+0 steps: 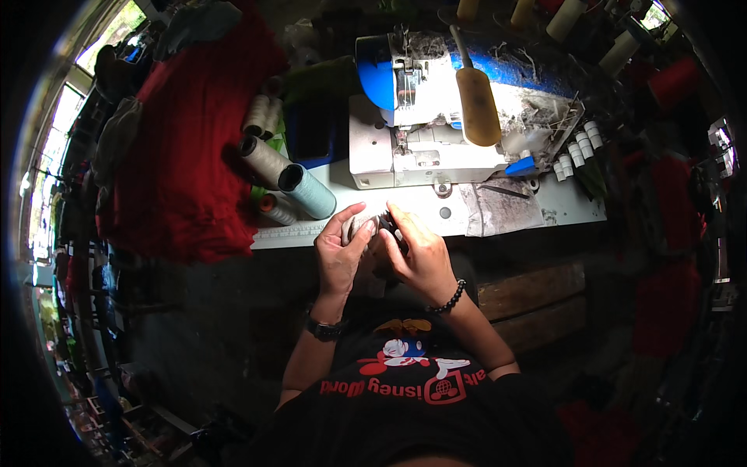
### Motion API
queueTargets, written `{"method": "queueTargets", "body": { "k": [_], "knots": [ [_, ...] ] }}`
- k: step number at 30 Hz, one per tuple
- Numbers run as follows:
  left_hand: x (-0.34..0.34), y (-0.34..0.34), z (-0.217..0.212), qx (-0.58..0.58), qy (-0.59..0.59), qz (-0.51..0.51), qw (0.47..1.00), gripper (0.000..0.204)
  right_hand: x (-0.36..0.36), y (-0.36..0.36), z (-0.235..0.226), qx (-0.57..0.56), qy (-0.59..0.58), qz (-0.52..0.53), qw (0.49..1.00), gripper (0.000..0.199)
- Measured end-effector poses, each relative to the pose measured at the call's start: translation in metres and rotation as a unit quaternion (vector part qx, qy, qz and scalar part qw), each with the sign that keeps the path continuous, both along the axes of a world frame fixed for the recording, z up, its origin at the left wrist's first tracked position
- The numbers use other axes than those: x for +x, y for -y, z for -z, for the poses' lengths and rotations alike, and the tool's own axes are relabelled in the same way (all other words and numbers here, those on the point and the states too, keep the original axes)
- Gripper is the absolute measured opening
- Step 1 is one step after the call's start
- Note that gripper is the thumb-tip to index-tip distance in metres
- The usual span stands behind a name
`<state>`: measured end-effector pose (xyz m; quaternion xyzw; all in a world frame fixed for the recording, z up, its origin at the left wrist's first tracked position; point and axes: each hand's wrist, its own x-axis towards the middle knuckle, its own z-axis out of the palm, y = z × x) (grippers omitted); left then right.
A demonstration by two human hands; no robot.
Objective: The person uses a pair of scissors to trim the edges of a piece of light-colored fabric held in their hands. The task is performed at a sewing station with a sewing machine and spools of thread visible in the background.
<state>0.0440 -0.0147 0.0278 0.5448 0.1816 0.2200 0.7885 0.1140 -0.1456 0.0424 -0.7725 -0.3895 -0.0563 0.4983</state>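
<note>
A black printed shirt (412, 389) fills the lower edge, and both bare forearms rise from it toward the counter (405, 210). The left hand (338, 253), with a dark watch (323, 329) at the wrist, stands upright with its fingers (354, 218) curled around a small pale grey piece of cloth (359, 226). The right hand (420, 253), wearing a bead bracelet (451, 298), bends in from the other side; its fingers (401, 222) pinch the same piece, with something dark held against it that I cannot make out. The cloth sits between both sets of fingertips, just above the counter's near edge, in front of the white sewing machine (428, 148). Thread cones (288, 175) lie to the left beside red fabric (187, 140).
</note>
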Motion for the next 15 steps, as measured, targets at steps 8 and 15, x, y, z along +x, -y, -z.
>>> {"method": "queueTargets", "body": {
  "k": [8, 15],
  "knots": [
    [0.000, 0.003, -0.005, 0.023, -0.006, -0.005, 1.000, 0.028, -0.001, -0.001, 0.000, -0.003, -0.019, -0.007, 1.000, 0.040],
    [-0.003, 0.002, -0.004, 0.067, -0.029, -0.001, 0.997, 0.026, 0.000, -0.001, -0.004, -0.017, -0.007, -0.003, 1.000, 0.040]
  ]
}}
